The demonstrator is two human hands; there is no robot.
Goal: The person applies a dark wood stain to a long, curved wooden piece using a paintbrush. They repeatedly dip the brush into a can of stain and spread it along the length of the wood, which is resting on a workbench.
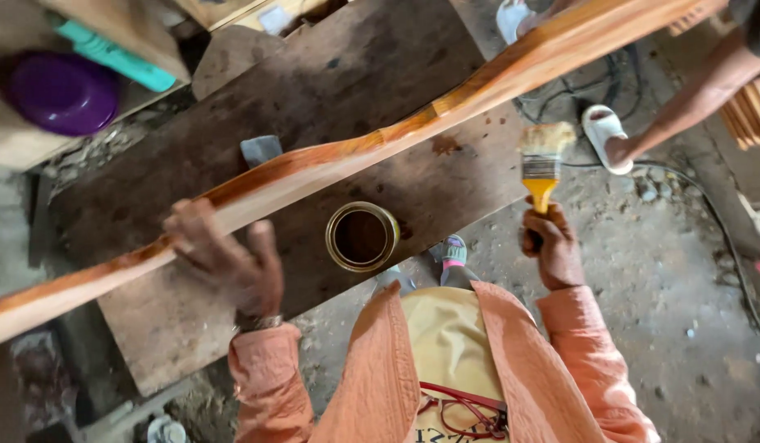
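Note:
A long curved wooden rail (413,123), glossy orange-brown with wet stain, runs diagonally from lower left to upper right over a dark wooden bench top (347,74). My left hand (228,262) grips the rail near its lower end. My right hand (550,244) holds a paintbrush (542,168) by its yellow handle, bristles up, to the right of the bench and clear of the rail. An open round tin (362,236) of dark stain stands on the bench between my hands.
Another person's leg (691,90) and white sandal (603,131) stand at the upper right near cables on the dirt floor. A purple bowl (61,92) and a teal tool (113,56) lie at the upper left. My foot (454,250) shows below the tin.

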